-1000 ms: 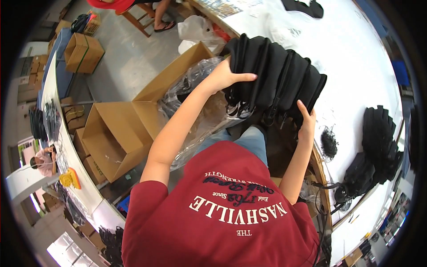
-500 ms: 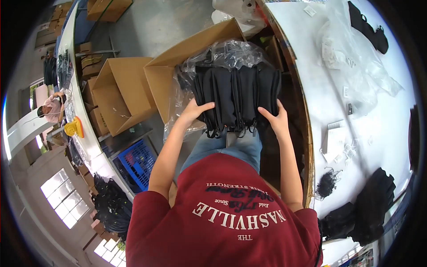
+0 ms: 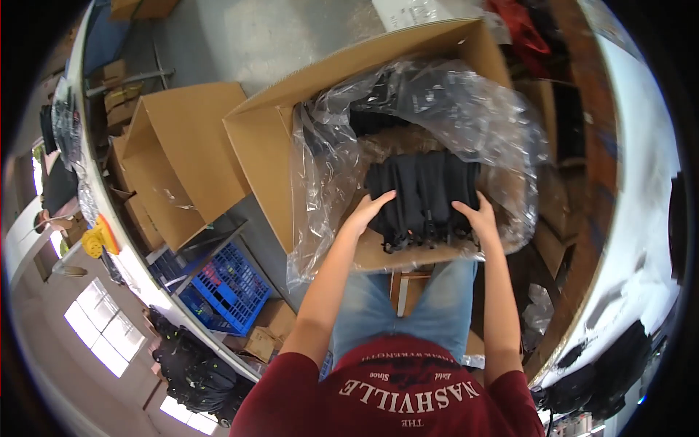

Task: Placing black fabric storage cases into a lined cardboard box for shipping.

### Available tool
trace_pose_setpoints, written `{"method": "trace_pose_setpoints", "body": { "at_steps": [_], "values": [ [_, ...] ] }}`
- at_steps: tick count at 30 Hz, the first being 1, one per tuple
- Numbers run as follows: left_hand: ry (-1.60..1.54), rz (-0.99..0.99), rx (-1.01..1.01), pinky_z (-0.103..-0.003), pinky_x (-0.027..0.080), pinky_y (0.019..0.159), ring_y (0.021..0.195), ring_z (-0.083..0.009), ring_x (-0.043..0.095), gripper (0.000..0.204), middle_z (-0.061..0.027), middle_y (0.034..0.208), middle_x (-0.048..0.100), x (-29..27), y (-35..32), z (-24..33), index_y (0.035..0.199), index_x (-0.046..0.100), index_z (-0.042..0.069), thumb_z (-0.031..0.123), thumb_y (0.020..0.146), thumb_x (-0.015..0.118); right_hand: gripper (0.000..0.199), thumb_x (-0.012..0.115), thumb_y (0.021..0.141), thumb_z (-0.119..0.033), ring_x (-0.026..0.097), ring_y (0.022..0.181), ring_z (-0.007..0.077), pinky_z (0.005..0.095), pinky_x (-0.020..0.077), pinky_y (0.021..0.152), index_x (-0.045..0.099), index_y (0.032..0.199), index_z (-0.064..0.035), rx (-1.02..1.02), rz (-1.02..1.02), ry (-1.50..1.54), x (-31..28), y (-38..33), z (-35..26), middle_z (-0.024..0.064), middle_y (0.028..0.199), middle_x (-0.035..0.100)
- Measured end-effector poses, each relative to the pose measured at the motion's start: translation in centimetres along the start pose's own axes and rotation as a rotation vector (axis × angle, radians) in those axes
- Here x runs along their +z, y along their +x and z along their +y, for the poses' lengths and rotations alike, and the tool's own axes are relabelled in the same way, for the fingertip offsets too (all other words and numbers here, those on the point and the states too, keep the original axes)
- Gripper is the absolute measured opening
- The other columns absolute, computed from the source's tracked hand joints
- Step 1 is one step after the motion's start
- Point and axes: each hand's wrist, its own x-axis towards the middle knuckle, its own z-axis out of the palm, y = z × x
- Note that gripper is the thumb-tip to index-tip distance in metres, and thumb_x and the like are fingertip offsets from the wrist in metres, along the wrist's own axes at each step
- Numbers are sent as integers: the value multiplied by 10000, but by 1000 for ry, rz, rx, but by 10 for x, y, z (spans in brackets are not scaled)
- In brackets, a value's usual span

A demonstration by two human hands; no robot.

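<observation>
A row of black fabric items point(image 3: 422, 197), flat and pressed side by side with small loops or cords at the near end, is held between my two hands. My left hand point(image 3: 374, 210) clasps its left end, thumb on top, and my right hand point(image 3: 477, 218) clasps the right end the same way. The row is within the mouth of a large cardboard box point(image 3: 263, 171) lined with a clear plastic bag point(image 3: 466, 95). Further back in the liner, more black fabric point(image 3: 375, 122) shows. Whether the row rests on the bottom, I cannot tell.
An open cardboard box point(image 3: 193, 153) stands to the left, near a blue plastic crate point(image 3: 231, 288). A white table point(image 3: 648, 182) with a brown edge runs along the right, carrying black fabric point(image 3: 608, 368). A person point(image 3: 54, 215) is at the far left.
Both hands have carried the black row down into the lined box, now lower and more to the right in view. The box opening and liner show more fully; the view has shifted.
</observation>
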Motion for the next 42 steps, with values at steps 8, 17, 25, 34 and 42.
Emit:
{"method": "trace_pose_setpoints", "body": {
  "at_steps": [8,17,25,34,42],
  "values": [
    [-74,123,-207,-328,348,1004,1190,-254,479,782,-145,1285,516,-34,135,-55,1294,460,-22,492,749,684,598,744,716,-195,569,1042,210,304,409,930,522,1219,40,107,-149,-59,39,137,38,125,1150,604],
    [-76,313,65,-366,220,1075,1293,-260,308,898,-134,1411,351,-109,229,-155,1353,351,-18,437,686,743,709,787,662,-351,578,1061,258,330,434,914,527,1215,9,45,-188,-190,142,254,172,171,1140,607],
    [302,334,-3,-359,267,1055,1253,-271,356,856,-157,1366,389,-167,262,-187,1329,363,-47,412,715,743,757,743,707,-336,556,1075,363,391,433,926,407,1288,13,-122,-67,-269,226,252,221,245,1160,568],
    [692,540,59,-384,359,997,1167,-337,481,843,-245,1281,485,-230,294,-220,1240,463,-79,475,679,762,821,725,716,-343,406,1226,372,489,337,1000,293,1351,-54,-107,49,-550,267,251,212,204,1301,434],
    [812,869,76,-416,278,1058,1253,-386,359,1010,-268,1342,381,-193,255,-227,1349,264,-71,411,643,801,920,742,681,-342,373,1266,342,543,261,1039,233,1401,-77,35,4,-564,260,242,191,162,1374,372]
  ]
}}
